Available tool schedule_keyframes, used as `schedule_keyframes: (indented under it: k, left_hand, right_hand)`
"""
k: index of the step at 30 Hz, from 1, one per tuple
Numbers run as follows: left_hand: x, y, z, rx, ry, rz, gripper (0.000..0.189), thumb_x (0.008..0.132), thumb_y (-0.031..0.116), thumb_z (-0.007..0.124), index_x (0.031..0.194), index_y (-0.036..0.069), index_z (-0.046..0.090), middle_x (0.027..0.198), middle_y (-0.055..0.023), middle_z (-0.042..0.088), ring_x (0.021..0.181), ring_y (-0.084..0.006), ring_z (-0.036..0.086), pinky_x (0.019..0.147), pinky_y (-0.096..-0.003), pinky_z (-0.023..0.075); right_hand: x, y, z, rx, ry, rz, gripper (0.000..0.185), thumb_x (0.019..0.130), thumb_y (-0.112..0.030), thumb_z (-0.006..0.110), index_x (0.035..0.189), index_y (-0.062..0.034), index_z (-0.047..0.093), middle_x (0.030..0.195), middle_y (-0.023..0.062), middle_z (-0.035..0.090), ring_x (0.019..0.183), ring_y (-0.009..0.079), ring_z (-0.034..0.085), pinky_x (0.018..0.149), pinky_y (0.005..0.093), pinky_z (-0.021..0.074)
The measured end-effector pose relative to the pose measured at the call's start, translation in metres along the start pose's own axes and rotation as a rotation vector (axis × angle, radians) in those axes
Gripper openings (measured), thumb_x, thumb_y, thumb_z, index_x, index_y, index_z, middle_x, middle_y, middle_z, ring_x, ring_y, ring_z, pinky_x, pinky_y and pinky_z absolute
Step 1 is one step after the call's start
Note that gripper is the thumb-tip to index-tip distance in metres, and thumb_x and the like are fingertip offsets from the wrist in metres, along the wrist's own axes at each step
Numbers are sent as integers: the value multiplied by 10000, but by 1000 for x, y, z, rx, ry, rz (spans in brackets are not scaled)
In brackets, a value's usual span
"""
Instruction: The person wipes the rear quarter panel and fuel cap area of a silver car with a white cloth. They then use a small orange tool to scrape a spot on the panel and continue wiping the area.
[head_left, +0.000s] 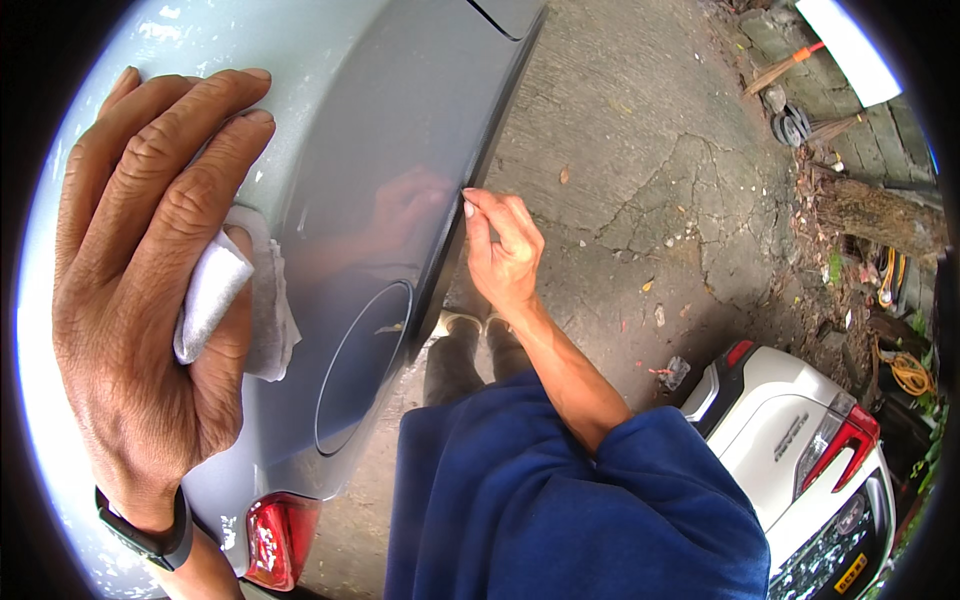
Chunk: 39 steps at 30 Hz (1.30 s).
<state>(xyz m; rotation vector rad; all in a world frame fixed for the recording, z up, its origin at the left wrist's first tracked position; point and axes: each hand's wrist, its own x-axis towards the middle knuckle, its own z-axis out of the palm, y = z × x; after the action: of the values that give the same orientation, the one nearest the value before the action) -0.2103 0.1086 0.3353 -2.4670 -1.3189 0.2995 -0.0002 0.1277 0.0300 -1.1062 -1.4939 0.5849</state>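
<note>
My left hand (150, 270) is spread over the upper bodywork of a silver-grey car (367, 135), at the left of the view. A folded white cloth (214, 292) is held between its thumb and palm, and part of the cloth hangs beyond the thumb. A dark band circles that wrist. My right hand (506, 244) is at the car's dark lower edge trim (442, 255), thumb and index fingertips brought close together at the trim; whether they pinch anything cannot be told. The round fuel filler door (364, 367) and a red tail light (281, 540) lie nearer my body.
Cracked concrete ground (637, 150) stretches to the right of the car. A white car (787, 427) stands at the lower right. Along the wall are a broom (780, 71), a log (877, 210) and a coiled orange cord (907, 373). Crumpled plastic (675, 371) lies near the white car.
</note>
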Motion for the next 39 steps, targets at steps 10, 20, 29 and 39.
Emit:
schedule_keyframes:
  k: [10, 20, 29, 39]
  left_hand:
    - [2, -1, -1, -21, 4, 9, 473, 951, 338, 528, 1332, 104, 683, 1414, -131, 629, 1423, -338, 485, 1213, -588, 313]
    - [4, 0, -3, -25, -5, 15, 481, 995, 368, 472, 1344, 104, 673, 1415, -134, 625, 1421, -347, 485, 1213, -584, 312]
    - [3, -2, -2, -16, -20, 33, 492, 987, 374, 485, 1354, 100, 662, 1419, -139, 620, 1427, -350, 475, 1216, -585, 308]
    - [3, -1, -1, -18, 4, 33, 498, 980, 380, 489, 1352, 99, 661, 1413, -141, 623, 1415, -350, 487, 1216, -586, 310]
  right_hand:
    - [0, -6, -2, 52, -5, 79, 183, 873, 55, 678, 1037, -3, 732, 893, 123, 702, 790, 256, 676, 708, 345, 542]
    - [4, -3, 0, 43, 12, 48, 138, 929, -21, 716, 1064, -33, 741, 844, 71, 672, 696, 145, 596, 644, 283, 498]
    - [4, -3, -2, 31, -19, 34, 124, 934, -30, 712, 1055, -28, 740, 869, 83, 691, 710, 157, 615, 658, 292, 512]
    - [2, -5, -3, 84, -5, 111, 129, 936, -32, 708, 1063, -28, 734, 855, 73, 676, 703, 127, 607, 633, 272, 494]
